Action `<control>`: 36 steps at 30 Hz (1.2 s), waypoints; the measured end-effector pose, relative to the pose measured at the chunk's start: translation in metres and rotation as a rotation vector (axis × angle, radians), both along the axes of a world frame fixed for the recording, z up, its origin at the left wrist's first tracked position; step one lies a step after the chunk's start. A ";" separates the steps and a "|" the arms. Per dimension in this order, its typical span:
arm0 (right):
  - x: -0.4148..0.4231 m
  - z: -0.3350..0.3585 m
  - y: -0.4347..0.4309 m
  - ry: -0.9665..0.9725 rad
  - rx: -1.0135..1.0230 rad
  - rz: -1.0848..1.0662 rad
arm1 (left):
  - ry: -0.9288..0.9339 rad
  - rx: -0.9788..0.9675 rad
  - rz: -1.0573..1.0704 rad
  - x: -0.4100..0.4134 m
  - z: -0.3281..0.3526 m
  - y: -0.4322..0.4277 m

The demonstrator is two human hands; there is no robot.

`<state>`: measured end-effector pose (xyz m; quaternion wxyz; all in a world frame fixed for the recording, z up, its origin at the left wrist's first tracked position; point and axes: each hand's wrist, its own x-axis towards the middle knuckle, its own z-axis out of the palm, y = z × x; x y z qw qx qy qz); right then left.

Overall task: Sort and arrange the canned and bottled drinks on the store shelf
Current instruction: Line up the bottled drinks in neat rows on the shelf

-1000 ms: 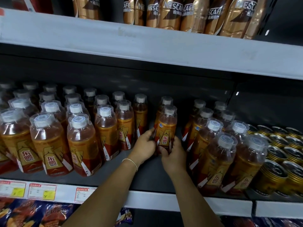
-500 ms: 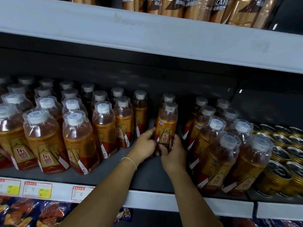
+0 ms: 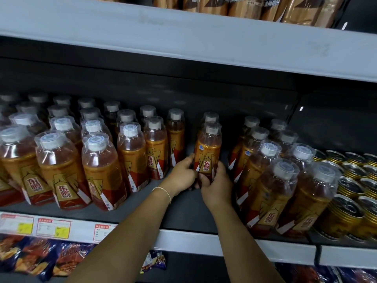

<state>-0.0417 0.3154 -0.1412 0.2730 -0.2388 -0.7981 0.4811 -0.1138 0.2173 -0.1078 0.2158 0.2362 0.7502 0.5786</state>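
Two bare forearms reach up and forward onto a dark store shelf (image 3: 183, 213). The left hand (image 3: 181, 174) and right hand (image 3: 217, 186) curl their fingers round the lower half of one upright amber drink bottle (image 3: 208, 152), gripping it from both sides. It stands in a gap between bottle rows, with gold cans (image 3: 350, 180) far right.

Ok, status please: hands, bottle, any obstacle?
Left hand, right hand: both gripping amber plastic bottle with orange label. Upright on dark shelf. Another such bottle close behind.
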 end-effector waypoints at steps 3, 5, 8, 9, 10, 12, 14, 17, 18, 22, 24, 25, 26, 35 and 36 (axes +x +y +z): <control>0.001 0.001 0.000 -0.022 0.047 -0.010 | 0.041 0.065 0.068 0.007 -0.002 0.000; 0.002 0.001 -0.001 -0.039 0.089 -0.033 | 0.096 0.066 0.153 0.010 -0.004 -0.004; 0.004 0.001 -0.001 -0.035 0.112 -0.033 | 0.096 0.040 0.107 0.018 -0.002 -0.011; 0.005 0.002 -0.001 -0.033 0.111 -0.025 | 0.100 0.019 0.084 0.021 0.000 -0.014; 0.007 0.002 -0.001 -0.032 0.109 -0.018 | 0.105 0.002 0.077 0.024 0.002 -0.016; 0.010 0.005 -0.004 -0.024 0.108 -0.019 | 0.124 -0.001 0.114 0.030 0.005 -0.024; 0.016 0.009 -0.009 0.025 0.162 -0.073 | 0.177 0.007 0.181 0.037 0.005 -0.036; 0.026 0.017 -0.020 0.218 0.318 -0.136 | 0.319 0.023 0.263 0.045 0.003 -0.062; 0.028 0.020 -0.026 0.275 0.343 -0.106 | 0.379 0.024 0.288 0.048 0.004 -0.073; 0.025 0.020 -0.059 0.337 0.398 0.196 | 0.613 0.023 0.419 0.064 0.016 -0.112; 0.019 0.020 -0.080 0.272 0.328 0.358 | 0.702 0.002 0.563 0.072 0.024 -0.129; 0.016 0.020 -0.091 0.224 0.305 0.430 | 0.757 -0.015 0.659 0.077 0.027 -0.138; 0.013 0.020 -0.102 0.179 0.297 0.494 | 0.811 -0.032 0.752 0.080 0.029 -0.147; -0.004 0.020 -0.161 -0.048 0.367 0.629 | 0.320 -0.086 0.898 0.079 0.028 -0.187; -0.004 0.020 -0.163 -0.067 0.381 0.622 | 0.295 -0.102 0.877 0.080 0.028 -0.187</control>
